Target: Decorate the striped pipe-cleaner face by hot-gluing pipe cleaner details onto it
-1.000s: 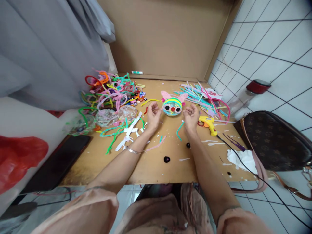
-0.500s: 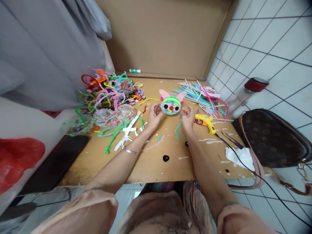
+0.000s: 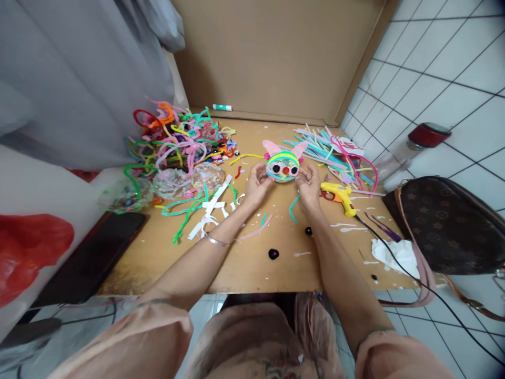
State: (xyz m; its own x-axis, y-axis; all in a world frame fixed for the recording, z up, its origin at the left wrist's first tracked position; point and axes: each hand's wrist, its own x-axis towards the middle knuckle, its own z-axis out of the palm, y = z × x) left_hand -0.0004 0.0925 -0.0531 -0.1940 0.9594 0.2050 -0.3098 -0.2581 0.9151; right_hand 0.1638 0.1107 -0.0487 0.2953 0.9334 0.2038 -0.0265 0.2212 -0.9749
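A clear round ball decorated as an animal head [image 3: 284, 176] sits on the wooden table, facing me. It has pink pipe-cleaner ears, a green and yellow band, black-and-white eyes and a red nose. My left hand [image 3: 258, 185] curls its fingers against the ball's left side. At the lower right side my right hand [image 3: 309, 185] touches it with bent fingers. Just right of that hand lies a yellow hot glue gun [image 3: 342, 197]. A yellow pipe cleaner [image 3: 248, 156] stretches out left of the ball.
Colourful pipe cleaners [image 3: 177, 137] are heaped at back left, and straight ones [image 3: 327, 150] at back right. White paper strips [image 3: 211, 208], a black phone [image 3: 106, 252], a glue stick [image 3: 222, 107] and a brown handbag [image 3: 445, 226] surround the work spot. A black cord [image 3: 389, 247] trails rightward.
The view has shifted slightly, so everything sits a little farther right. My right hand's fingers have closed in on the ball's right side. My left hand stays at its left side.
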